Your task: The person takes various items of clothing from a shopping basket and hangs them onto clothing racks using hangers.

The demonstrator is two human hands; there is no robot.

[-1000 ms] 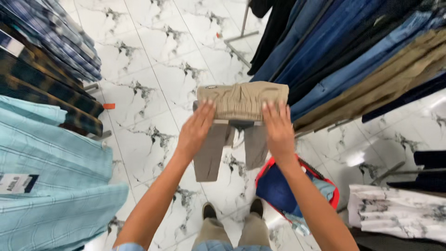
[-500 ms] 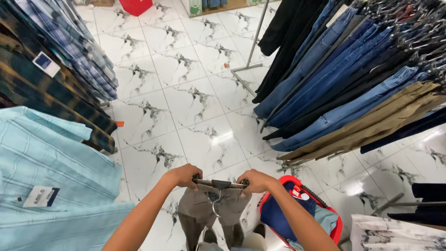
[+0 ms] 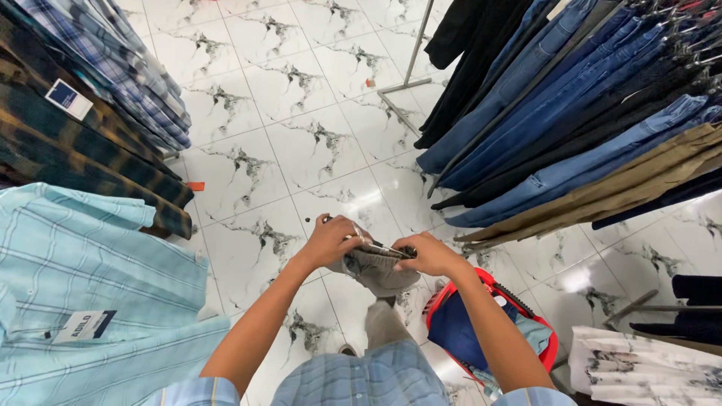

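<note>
A second ago you had those khaki cotton trousers (image 3: pixel 378 269) spread flat at arm's length; now they're bunched low, near your body, over the white marble-look floor tiles (image 3: pixel 301 143). Your left hand (image 3: pixel 329 240) and right hand (image 3: pixel 425 254) are both clamped on the waistband's metal clip hanger (image 3: pixel 380 246), so looks like you're mid-clipping.

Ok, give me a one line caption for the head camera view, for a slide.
Both hands, left hand and right hand, grip khaki trousers on a clip hanger above a marble-tiled floor, between clothing racks.
</note>
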